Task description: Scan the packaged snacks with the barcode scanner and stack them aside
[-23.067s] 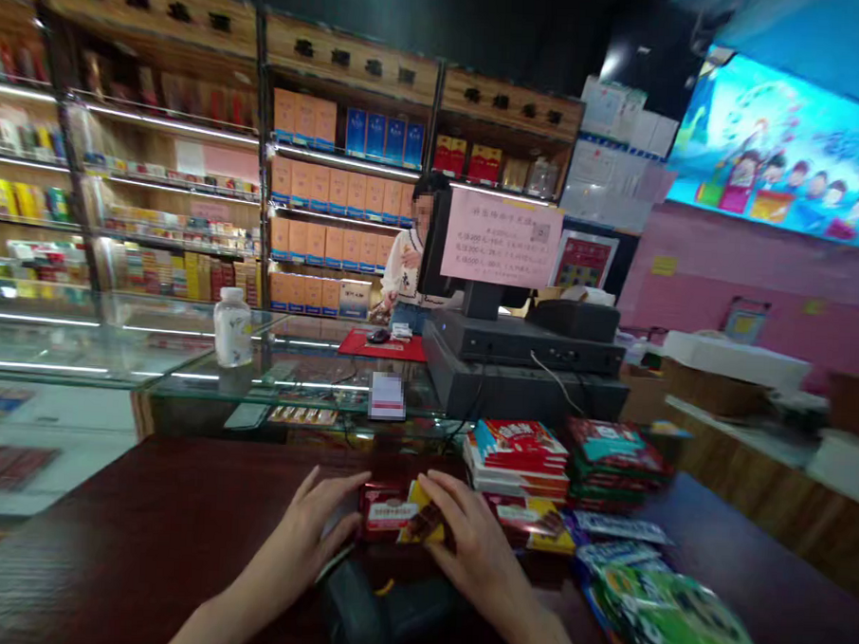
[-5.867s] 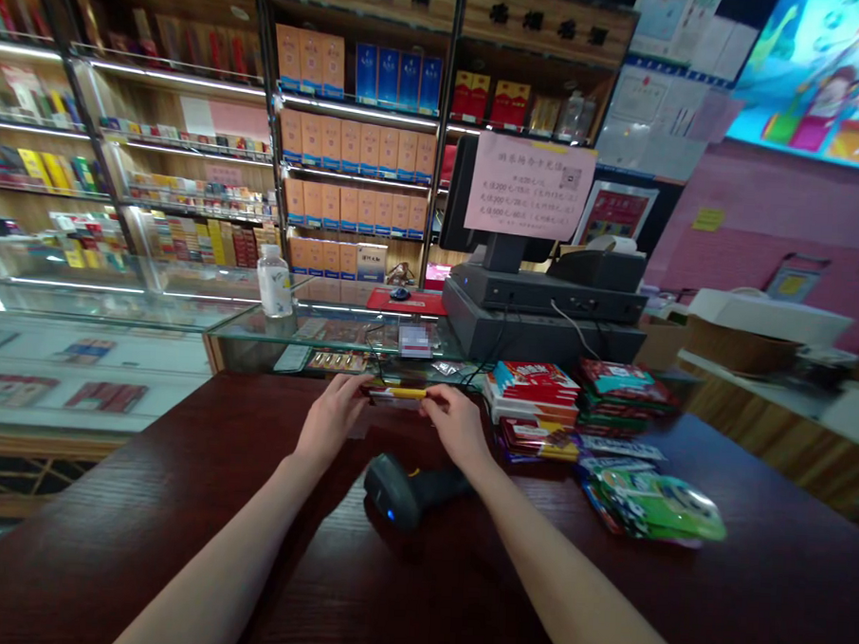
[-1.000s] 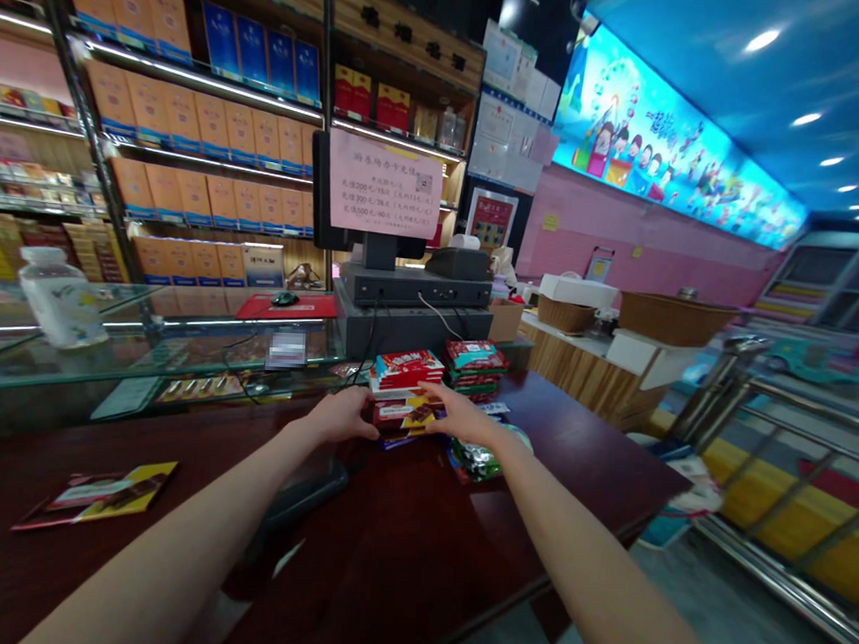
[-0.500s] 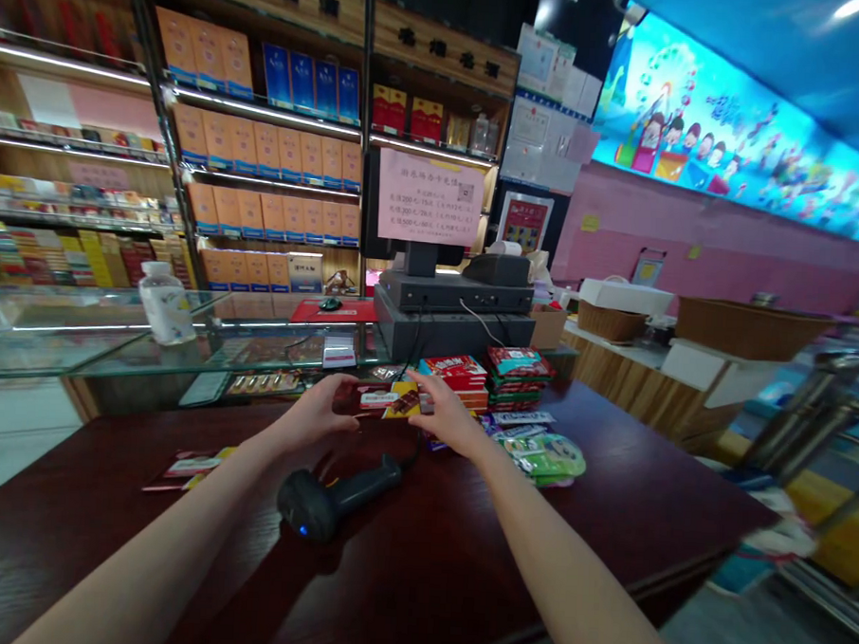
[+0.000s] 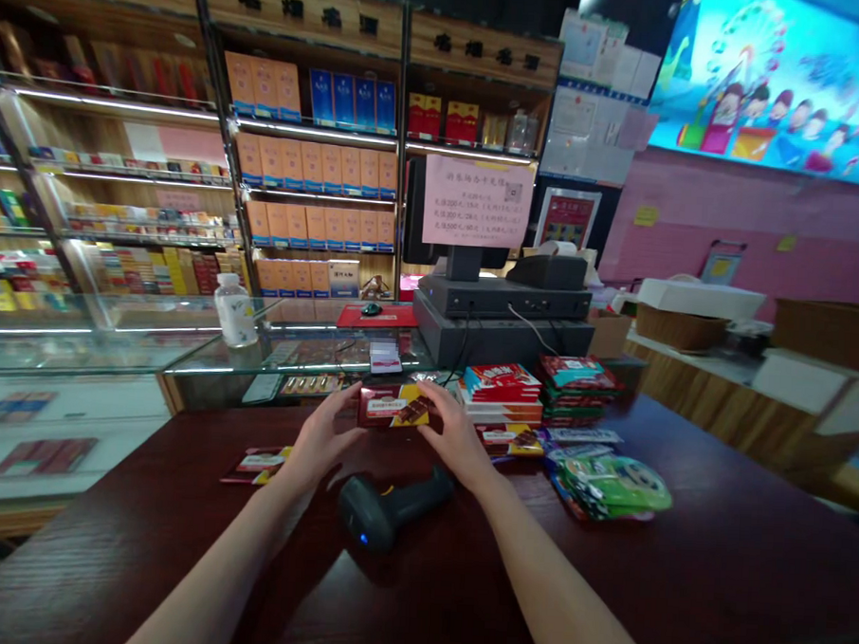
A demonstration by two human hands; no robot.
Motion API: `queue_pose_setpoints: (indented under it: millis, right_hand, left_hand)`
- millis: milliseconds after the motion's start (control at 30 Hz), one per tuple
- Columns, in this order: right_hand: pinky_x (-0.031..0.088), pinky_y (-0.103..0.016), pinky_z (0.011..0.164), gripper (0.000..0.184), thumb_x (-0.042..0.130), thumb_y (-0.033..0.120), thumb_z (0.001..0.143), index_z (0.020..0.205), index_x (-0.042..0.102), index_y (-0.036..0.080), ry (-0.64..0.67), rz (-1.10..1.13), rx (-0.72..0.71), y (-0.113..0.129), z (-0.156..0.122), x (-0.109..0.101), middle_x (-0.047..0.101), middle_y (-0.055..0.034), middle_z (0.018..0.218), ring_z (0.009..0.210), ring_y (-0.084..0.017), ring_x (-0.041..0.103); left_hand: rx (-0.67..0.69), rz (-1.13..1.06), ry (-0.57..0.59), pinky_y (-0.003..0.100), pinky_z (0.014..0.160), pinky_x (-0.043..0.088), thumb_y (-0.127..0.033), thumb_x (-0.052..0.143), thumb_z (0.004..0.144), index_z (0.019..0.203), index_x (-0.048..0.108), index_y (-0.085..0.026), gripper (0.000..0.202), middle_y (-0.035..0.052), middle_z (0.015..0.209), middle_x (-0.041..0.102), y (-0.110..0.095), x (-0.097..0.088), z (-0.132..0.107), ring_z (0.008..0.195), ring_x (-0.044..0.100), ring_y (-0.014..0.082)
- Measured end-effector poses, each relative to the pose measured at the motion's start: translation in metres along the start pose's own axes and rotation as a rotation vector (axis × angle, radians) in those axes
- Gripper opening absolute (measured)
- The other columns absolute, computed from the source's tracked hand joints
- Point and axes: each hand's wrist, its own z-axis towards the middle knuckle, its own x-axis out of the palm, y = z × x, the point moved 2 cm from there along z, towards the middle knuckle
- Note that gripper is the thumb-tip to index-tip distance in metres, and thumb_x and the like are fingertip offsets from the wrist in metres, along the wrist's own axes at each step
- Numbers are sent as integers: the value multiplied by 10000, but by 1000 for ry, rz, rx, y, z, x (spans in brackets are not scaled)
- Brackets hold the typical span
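A red and yellow chocolate bar [image 5: 397, 408] is held up over the dark wooden counter [image 5: 709, 581] between both hands. My left hand [image 5: 323, 436] grips its left end and my right hand [image 5: 454, 432] grips its right end. Just below them a black barcode scanner [image 5: 382, 507] lies on the counter with a blue light showing. Another bar of the same kind [image 5: 256, 463] lies flat to the left.
Stacks of red [image 5: 502, 387] and green-red snack packs [image 5: 576, 381] stand right of my hands, with green packets [image 5: 611, 482] in front of them. Behind are a glass display case [image 5: 115, 351] with a white bottle [image 5: 234, 311], a till with a monitor [image 5: 501, 311], and shelves of boxes.
Both hands took a chocolate bar from the pile at the right and carried it left to above the scanner. My head turned left with it.
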Motion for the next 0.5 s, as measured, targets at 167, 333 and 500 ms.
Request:
queue_pose_setpoints:
  millis: [167,333,500]
  right_hand:
    - [285,-466,1220,735,522,31,819,1480,418,335,27,-1,-48,1,-6,0,446,-38,1527,1433,-215,391]
    - [288,-447,1227,725,510,60,866,1517,355,337,58,-22,-96,-2,-8,-5,418,-22,1554,1449,-202,369]
    - [299,-437,1226,704,515,76,884,1518,354,335,86,-34,-112,-6,-10,-8,430,-16,1546,1438,-197,389]
  left_hand:
    - [35,82,-49,388,1186,342,-299,614,821,1465,410,-263,677,45,1468,524,4,3,-10,1379,469,220]
    - [58,128,-49,403,1191,333,-310,614,845,1474,393,-280,668,47,1472,516,10,7,-14,1377,468,228]
    - [78,147,-40,420,1180,343,-324,634,844,1461,415,-282,656,55,1450,536,11,5,-14,1358,481,237]
